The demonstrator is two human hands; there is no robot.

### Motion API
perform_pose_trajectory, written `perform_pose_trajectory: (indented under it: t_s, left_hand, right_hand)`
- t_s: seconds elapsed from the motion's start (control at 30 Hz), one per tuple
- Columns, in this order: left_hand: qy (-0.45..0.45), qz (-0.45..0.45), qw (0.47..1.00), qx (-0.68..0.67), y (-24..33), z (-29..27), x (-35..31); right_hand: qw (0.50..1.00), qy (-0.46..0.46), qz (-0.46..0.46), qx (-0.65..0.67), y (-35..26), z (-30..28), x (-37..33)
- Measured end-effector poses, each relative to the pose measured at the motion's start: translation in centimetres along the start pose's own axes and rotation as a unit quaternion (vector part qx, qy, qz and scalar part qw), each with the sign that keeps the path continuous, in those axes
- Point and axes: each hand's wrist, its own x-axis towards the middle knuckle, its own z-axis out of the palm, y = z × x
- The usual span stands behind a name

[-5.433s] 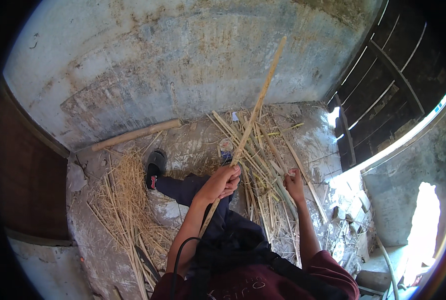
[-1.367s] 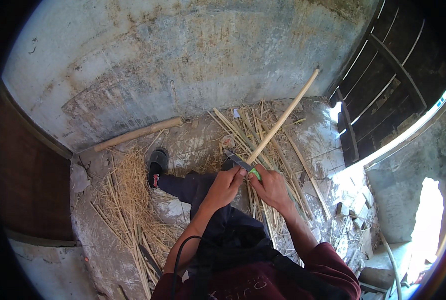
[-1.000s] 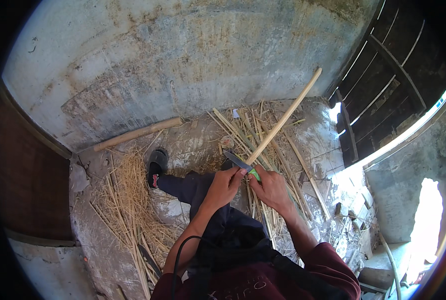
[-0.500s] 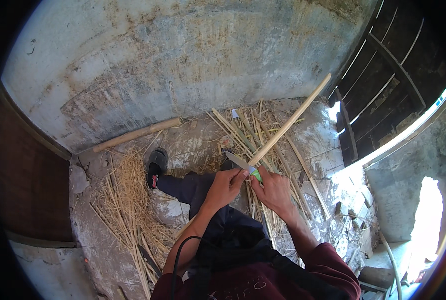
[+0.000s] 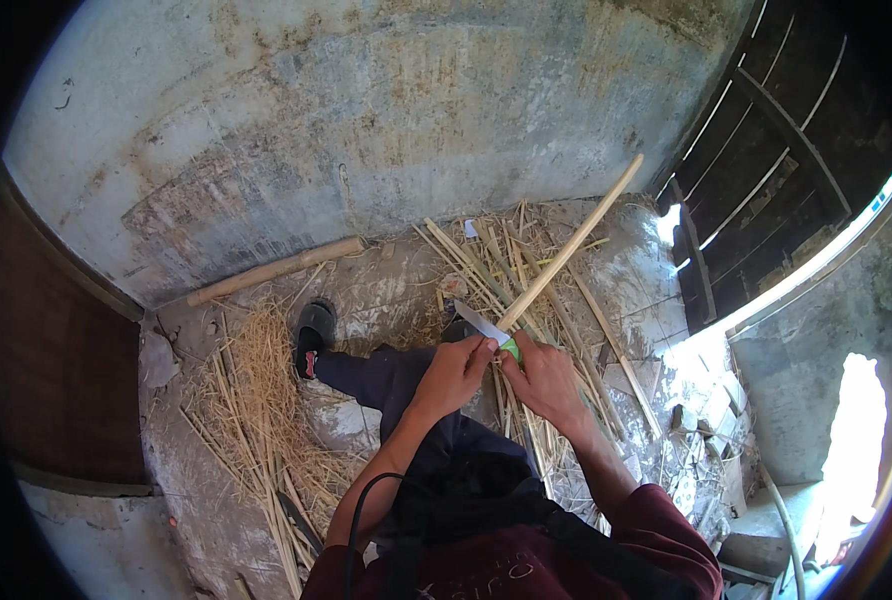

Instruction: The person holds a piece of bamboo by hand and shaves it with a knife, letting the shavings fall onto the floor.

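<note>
My right hand (image 5: 548, 382) is closed round the green handle (image 5: 511, 348) of a small knife. Its bare blade (image 5: 479, 321) points up and left, lying against a pale bamboo strip (image 5: 571, 250). That long strip slants from my hands toward the far right. Close beside the right hand, my left hand (image 5: 453, 372) is closed at the strip's near part, thumb by the knife. Its fingers hide how the strip is held, and the near end cannot be made out. Both hands are above my dark-trousered lap.
Several bamboo strips (image 5: 566, 320) lie in a pile ahead and right. A heap of straw-like shavings (image 5: 261, 390) covers the floor at left, near my shoe (image 5: 314, 325). One bamboo pole (image 5: 276, 270) rests along the stained wall (image 5: 366, 130). Rubble (image 5: 706, 430) lies at right.
The far end of the bamboo strip has moved slightly left and toward me. The knife blade has tilted a little; both hands have stayed nearly in place.
</note>
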Motion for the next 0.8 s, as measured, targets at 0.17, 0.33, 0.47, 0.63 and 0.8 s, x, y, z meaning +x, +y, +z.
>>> perform_pose_trajectory:
  t_s: [0.17,0.33,0.47,0.63,0.8]
  left_hand:
    - [-0.055,-0.017,0.998,0.019,-0.1,-0.7,0.0]
    - [-0.049,0.003,0.999,-0.017,-0.9,-0.4,-0.1]
    - [-0.06,-0.013,0.998,0.019,-0.2,-0.6,0.0]
    - [-0.007,0.003,1.0,0.013,0.8,-0.1,0.0]
    - [-0.001,-0.005,1.0,0.017,1.0,-0.2,0.0]
  right_hand:
    - [1.0,-0.024,0.005,0.015,0.0,0.3,0.2]
    - [0.998,-0.04,-0.001,0.046,0.6,0.4,0.3]
    - [0.997,-0.042,-0.002,0.068,0.7,0.0,0.2]
    - [0.995,-0.048,0.0,0.084,0.8,0.0,0.4]
    - [0.997,-0.035,-0.011,0.067,1.1,0.0,0.5]
